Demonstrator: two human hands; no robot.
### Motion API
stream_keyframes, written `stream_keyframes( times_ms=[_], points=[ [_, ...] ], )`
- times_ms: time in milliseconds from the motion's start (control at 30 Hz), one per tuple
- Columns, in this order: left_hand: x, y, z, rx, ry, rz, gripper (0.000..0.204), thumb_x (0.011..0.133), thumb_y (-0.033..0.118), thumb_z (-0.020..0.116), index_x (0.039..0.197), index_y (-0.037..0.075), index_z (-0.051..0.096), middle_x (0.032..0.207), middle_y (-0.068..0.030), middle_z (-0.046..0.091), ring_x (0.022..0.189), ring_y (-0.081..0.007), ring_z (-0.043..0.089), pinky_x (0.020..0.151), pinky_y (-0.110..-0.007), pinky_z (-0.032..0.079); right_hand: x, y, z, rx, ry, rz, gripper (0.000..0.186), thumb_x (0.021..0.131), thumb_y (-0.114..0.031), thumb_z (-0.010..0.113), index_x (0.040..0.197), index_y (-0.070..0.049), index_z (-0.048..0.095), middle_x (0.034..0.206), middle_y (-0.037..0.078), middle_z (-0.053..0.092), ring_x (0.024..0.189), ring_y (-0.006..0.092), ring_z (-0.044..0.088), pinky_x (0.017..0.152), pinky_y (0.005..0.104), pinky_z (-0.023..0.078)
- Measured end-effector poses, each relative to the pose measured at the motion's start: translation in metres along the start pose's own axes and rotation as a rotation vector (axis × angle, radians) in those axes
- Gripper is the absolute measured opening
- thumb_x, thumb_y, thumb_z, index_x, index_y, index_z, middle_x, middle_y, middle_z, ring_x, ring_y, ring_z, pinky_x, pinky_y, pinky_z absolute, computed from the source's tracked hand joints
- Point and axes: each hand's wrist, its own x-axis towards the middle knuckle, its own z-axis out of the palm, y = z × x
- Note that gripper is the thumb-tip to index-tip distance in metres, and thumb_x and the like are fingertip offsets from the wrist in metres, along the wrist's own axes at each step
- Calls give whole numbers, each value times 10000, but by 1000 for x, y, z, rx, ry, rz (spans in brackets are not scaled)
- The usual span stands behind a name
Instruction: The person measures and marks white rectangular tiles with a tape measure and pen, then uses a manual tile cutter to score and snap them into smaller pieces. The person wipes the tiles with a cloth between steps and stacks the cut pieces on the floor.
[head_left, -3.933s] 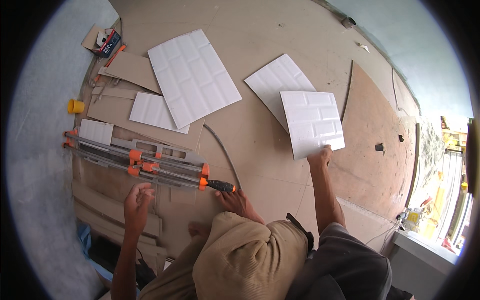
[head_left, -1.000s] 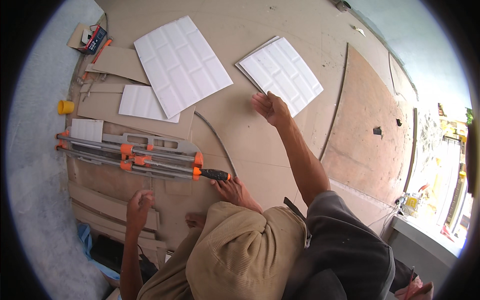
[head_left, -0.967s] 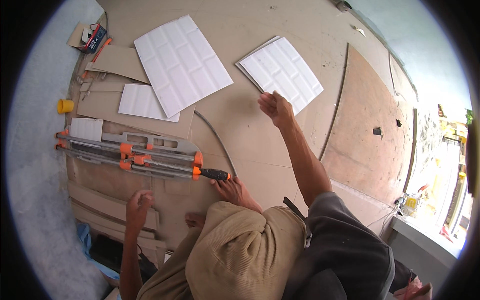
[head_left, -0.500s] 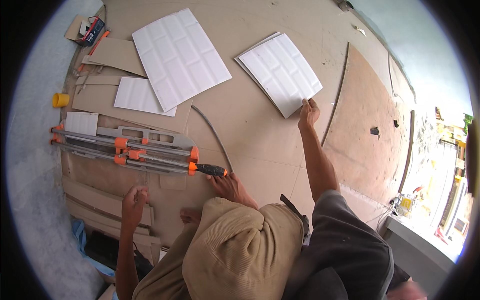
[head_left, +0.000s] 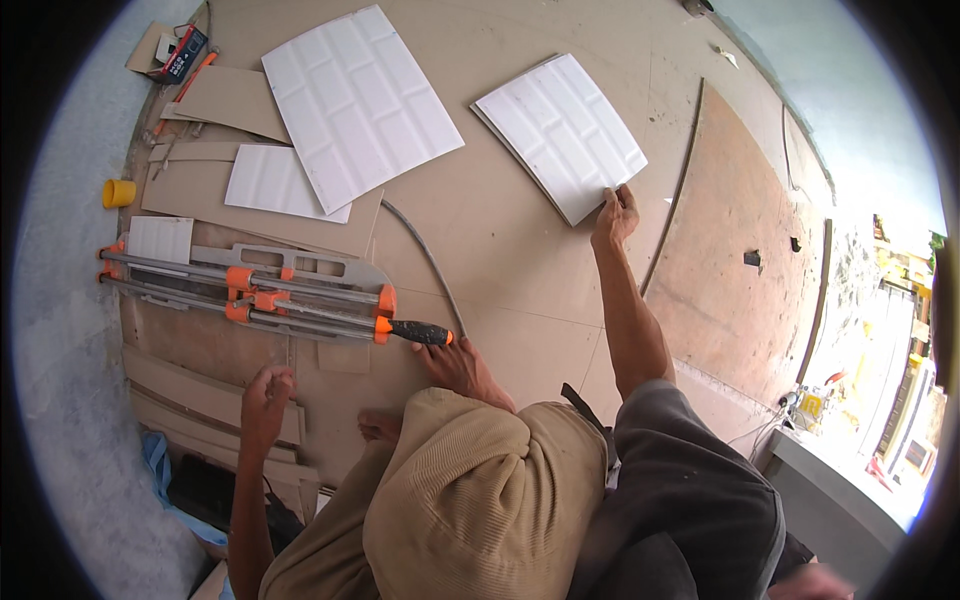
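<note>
My right hand (head_left: 615, 215) pinches the near corner edge of a white tile (head_left: 570, 135) with a raised brick pattern. It lies over at least one similar tile, whose edge shows along the left side. Over at the left, my left hand (head_left: 266, 405) is raised with curled fingers, and anything within them is hidden. Beyond that hand lies a manual tile cutter (head_left: 260, 292) with grey rails, orange fittings and a black handle. A small white tile piece (head_left: 160, 243) sits at its far left end.
A large white brick-pattern tile (head_left: 365, 105) and a smaller white piece (head_left: 290, 185) rest on brown tiles (head_left: 180, 190). A grey hose (head_left: 425, 255) curves near my foot (head_left: 465, 370). A brown board (head_left: 740, 260) lies right; a yellow cup (head_left: 119, 194) stands by the left wall.
The white tile under my right hand has shifted slightly, and the fanned edges now line up more closely. My right hand stays at its near edge; my left hand has barely moved.
</note>
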Motion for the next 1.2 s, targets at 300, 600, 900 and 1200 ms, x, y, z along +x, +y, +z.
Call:
stream_keyframes(
  times_ms=[300, 600, 900, 1200],
  points=[
    [3, 7, 1, -13, -1, 2, 347, 1060, 259, 583, 1219, -39, 663, 980, -73, 713, 870, -127, 654, 832, -297, 521, -3, -3, 4, -73, 13, -20, 536, 903, -127, 742, 1370, 114, 632, 1083, 114, 730, 944, 189, 672, 849, 311, 534],
    [1, -2, -1, -5, 12, -4, 347, 1054, 266, 600, 1219, -32, 667, 990, -71, 714, 883, -127, 653, 844, -298, 520, -4, -17, 3, -275, -13, 14, 544, 912, -175, 738, 1385, 72, 627, 1175, 163, 711, 998, 239, 689, 908, 355, 540],
    [-1, 5, -10, 94, 40, 60, 321, 1039, 246, 615, 1194, -29, 673, 995, -121, 730, 897, -183, 694, 844, -333, 546, 7, -79, 66, -910, -248, -536, 824, 886, -437, 778, 1562, -114, 436, 1642, 180, 369, 1532, 379, 314, 1252, 542, 260],
    [7, 95, -33, 296, -34, 336, 322, 1021, 214, 643, 1241, -20, 655, 1105, -184, 737, 1015, -272, 738, 921, -386, 568, 124, -88, 149, -1052, -468, -385, 1001, 863, -733, 693, 1559, -52, 462, 1593, 191, 467, 1514, 376, 379, 1238, 554, 302]
  ],
)
